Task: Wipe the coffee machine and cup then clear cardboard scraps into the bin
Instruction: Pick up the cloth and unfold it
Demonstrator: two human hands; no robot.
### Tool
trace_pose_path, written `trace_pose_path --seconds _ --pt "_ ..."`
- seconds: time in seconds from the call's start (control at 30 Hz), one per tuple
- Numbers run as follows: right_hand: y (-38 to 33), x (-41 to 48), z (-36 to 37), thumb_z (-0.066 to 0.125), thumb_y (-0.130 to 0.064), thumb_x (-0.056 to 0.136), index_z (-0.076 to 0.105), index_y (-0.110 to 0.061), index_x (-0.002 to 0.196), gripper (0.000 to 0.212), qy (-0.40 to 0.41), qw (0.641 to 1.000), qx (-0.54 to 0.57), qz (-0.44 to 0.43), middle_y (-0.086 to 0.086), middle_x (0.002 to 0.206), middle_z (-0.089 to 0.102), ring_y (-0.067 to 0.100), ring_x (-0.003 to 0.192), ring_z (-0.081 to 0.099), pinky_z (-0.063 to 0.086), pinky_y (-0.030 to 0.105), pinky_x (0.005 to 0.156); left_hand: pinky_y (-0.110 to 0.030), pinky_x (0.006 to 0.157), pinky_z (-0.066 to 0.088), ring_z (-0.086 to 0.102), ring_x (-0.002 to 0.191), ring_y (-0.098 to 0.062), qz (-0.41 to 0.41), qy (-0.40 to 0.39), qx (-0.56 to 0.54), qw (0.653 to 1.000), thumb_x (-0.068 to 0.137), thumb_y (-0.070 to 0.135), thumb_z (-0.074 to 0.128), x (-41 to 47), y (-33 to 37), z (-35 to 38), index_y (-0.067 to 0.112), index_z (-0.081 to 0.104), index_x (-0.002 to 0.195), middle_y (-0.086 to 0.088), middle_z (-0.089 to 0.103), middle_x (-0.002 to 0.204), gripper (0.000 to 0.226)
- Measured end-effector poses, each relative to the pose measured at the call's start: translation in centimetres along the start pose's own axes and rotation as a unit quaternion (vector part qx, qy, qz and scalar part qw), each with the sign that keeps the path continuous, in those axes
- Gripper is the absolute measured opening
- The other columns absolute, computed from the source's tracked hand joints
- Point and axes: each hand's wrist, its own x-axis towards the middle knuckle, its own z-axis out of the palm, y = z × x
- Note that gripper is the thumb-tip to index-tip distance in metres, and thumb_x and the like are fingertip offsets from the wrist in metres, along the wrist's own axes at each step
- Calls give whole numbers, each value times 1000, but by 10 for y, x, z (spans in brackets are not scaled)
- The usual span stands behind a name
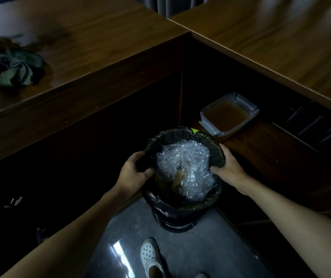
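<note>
A black-lined bin stands on the grey floor in the inner corner of an L-shaped wooden desk, its lower body lost in shadow. Clear bubble wrap fills it, half covering brownish bits too dim to identify. The left hand curls round the liner's left rim; the right hand pinches the right rim, thumb over the edge. Just behind, a clear container of brown liquid sits on a low shelf. A blurred, crumpled dark cloth lies on the desk, far left. A white perforated shoe shows below.
</note>
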Motion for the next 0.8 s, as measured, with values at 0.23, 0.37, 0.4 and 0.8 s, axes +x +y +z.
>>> trace_pose_path --seconds 0.23,0.37,0.4,0.8 --pt "-7 -3 -3 71 -19 85 23 -27 151 83 64 977 -199 -35 8 144 33 31 134 36 30 49 112 -26 96 54 56 120 -14 18 -25 77 997 84 21 81 1 -11 -12 18 40 147 6 54 130 75" --pt "-29 -6 -7 70 -31 85 25 -31 147 76 67 963 -253 -61 1 146 30 31 132 38 18 52 112 -30 106 43 44 132 -18 41 -6 128 991 83 34 80 3 3 -22 20 43 146 -1 40 145 74" --pt "-36 -7 -9 69 -29 86 25 -31 147 74 63 963 -252 -71 0 145 30 30 130 39 20 48 110 -29 104 44 45 131 -17 53 -6 130 990 84 35 79 2 10 -26 20 45 145 0 41 144 71" --pt "-230 -31 16 58 -12 92 49 -17 132 42 50 927 -210 -308 -1 118 52 21 114 51 45 41 97 -4 69 46 60 90 13 229 113 140 957 98 32 63 -24 160 -122 22 67 117 17 67 103 23"
